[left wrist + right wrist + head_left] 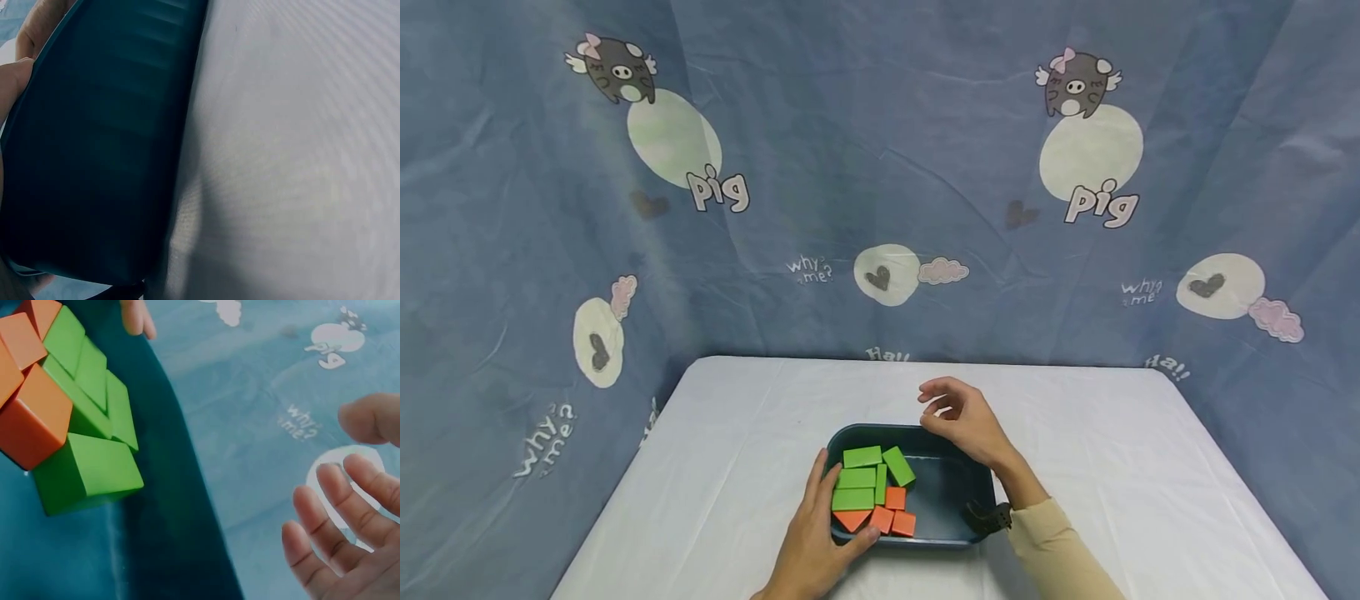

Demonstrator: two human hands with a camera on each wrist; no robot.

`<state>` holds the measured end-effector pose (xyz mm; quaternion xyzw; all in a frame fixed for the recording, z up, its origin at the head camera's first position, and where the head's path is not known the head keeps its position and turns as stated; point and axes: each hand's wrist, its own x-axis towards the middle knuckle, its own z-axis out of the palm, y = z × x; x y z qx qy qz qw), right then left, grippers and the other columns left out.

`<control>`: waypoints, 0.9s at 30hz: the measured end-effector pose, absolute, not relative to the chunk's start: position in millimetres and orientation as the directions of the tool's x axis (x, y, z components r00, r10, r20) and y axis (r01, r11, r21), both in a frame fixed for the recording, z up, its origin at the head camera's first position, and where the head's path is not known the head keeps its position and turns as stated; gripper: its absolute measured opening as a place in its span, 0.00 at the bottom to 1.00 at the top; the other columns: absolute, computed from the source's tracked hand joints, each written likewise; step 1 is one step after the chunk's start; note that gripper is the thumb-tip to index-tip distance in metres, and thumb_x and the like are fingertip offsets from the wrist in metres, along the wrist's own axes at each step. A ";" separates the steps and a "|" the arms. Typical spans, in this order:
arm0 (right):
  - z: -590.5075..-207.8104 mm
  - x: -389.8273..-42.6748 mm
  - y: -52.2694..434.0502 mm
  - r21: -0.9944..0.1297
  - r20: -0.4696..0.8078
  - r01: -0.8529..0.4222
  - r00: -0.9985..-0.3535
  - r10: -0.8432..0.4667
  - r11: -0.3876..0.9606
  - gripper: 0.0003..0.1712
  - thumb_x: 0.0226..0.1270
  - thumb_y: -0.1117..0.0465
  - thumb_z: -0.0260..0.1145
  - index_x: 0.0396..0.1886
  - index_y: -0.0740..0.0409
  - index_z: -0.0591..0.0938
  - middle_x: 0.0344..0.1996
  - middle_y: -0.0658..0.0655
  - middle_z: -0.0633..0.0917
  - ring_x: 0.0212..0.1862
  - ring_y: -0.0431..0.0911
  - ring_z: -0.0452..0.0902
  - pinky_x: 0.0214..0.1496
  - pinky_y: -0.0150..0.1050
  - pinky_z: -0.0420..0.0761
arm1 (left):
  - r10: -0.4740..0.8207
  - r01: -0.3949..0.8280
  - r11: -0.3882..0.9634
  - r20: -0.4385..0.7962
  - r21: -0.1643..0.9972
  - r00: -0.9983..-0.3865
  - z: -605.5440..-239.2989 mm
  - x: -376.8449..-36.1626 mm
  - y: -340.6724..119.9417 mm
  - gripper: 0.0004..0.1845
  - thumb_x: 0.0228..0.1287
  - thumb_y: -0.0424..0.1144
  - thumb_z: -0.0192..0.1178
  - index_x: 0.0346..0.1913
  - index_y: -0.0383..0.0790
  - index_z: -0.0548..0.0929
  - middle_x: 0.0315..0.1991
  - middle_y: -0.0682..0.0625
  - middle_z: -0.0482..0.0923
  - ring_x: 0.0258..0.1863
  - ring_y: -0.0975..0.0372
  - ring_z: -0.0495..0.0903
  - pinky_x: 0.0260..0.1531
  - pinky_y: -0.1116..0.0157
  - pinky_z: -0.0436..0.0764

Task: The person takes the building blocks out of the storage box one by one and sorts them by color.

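Observation:
A dark teal plastic bin (951, 543) stands on the white-covered table, with green and orange wooden blocks gathered in its left half. My left hand (811, 533) holds the bin's left end, fingers along the left rim and thumb on the front rim. In the left wrist view the thumb (12, 84) lies on the rim. Above the bin's back right part hovers my right hand (964, 421), fingers loosely bent and holding nothing. Nearest to it is a slanted green block (898, 467). Orange blocks (39, 415) sit beside the green ones, a triangular one (852, 520) in the front left corner.
The bin's right half shows bare floor (940, 500). A black strap (987, 518) is on the right wrist, over the bin's front right corner. White cloth (760, 417) covers the table; a blue printed curtain (820, 167) hangs behind and at the sides.

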<state>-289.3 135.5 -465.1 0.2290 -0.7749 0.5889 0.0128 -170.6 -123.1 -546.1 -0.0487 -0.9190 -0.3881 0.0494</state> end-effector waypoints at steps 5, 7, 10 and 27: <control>-469.3 -294.0 130.2 -0.911 0.278 -0.374 -0.867 -0.414 0.171 0.24 0.62 0.68 0.73 0.59 0.61 0.81 0.51 0.63 0.84 0.49 0.60 0.81 0.52 0.47 0.82 | 0.059 0.141 0.690 0.139 0.710 -0.989 -544.9 -171.9 -122.9 0.56 0.55 0.72 0.67 0.77 0.39 0.63 0.83 0.50 0.41 0.71 0.45 0.66 0.61 0.39 0.72; -472.1 -295.4 128.8 -0.912 0.274 -0.378 -0.850 -0.450 0.160 0.25 0.62 0.68 0.73 0.60 0.61 0.80 0.52 0.64 0.83 0.51 0.63 0.81 0.53 0.48 0.82 | 0.061 0.139 0.692 0.135 0.709 -0.989 -544.9 -172.0 -123.3 0.56 0.55 0.72 0.67 0.77 0.39 0.64 0.83 0.50 0.41 0.71 0.45 0.66 0.61 0.39 0.72; -476.8 -296.9 126.3 -0.912 0.264 -0.384 -0.818 -0.511 0.143 0.25 0.63 0.68 0.73 0.60 0.63 0.80 0.53 0.66 0.82 0.52 0.64 0.81 0.54 0.51 0.82 | 0.061 0.134 0.694 0.128 0.708 -0.990 -545.4 -171.4 -124.2 0.55 0.55 0.72 0.66 0.77 0.39 0.64 0.83 0.50 0.41 0.71 0.44 0.66 0.61 0.38 0.72; -494.4 -300.6 116.2 -0.940 0.140 -0.323 -0.655 -0.743 0.107 0.32 0.60 0.72 0.71 0.66 0.68 0.75 0.63 0.69 0.78 0.63 0.64 0.75 0.65 0.60 0.73 | 0.058 0.125 0.693 0.118 0.710 -0.991 -546.5 -172.5 -125.8 0.56 0.55 0.73 0.66 0.77 0.40 0.64 0.83 0.50 0.40 0.71 0.44 0.65 0.61 0.38 0.72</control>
